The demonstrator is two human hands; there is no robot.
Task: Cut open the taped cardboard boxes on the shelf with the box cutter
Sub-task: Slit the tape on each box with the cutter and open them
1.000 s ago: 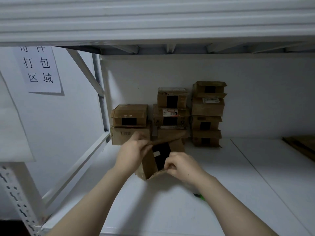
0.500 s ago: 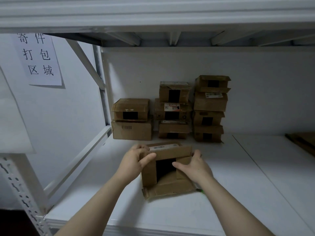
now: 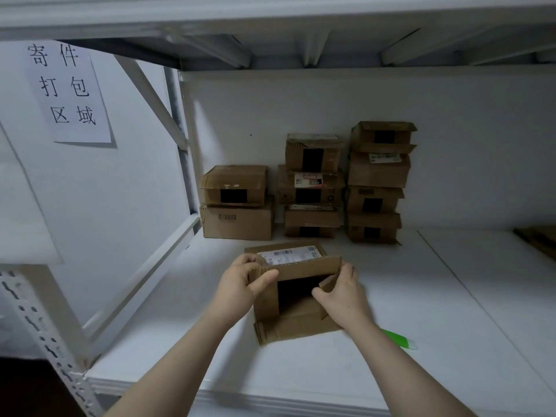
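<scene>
A small cardboard box [image 3: 288,323] lies on the white shelf [image 3: 436,296], its open end facing me with flaps spread and a dark inside. A white shipping label is on its top. My left hand [image 3: 240,284] pinches the top flap at its left corner. My right hand [image 3: 343,293] grips the right side flap, thumb inside the opening. The green box cutter [image 3: 398,340] lies on the shelf just right of my right forearm, partly hidden by it.
Three stacks of taped cardboard boxes [image 3: 313,188] stand against the back wall. Flat cardboard [image 3: 538,239] lies at the far right edge. A slanted shelf brace [image 3: 144,278] and a paper sign [image 3: 64,91] are on the left. An upper shelf hangs overhead.
The box was tipped up in both hands a second ago; it now rests flat on the shelf, and both hands have shifted to its flaps. The camera view has tilted slightly.
</scene>
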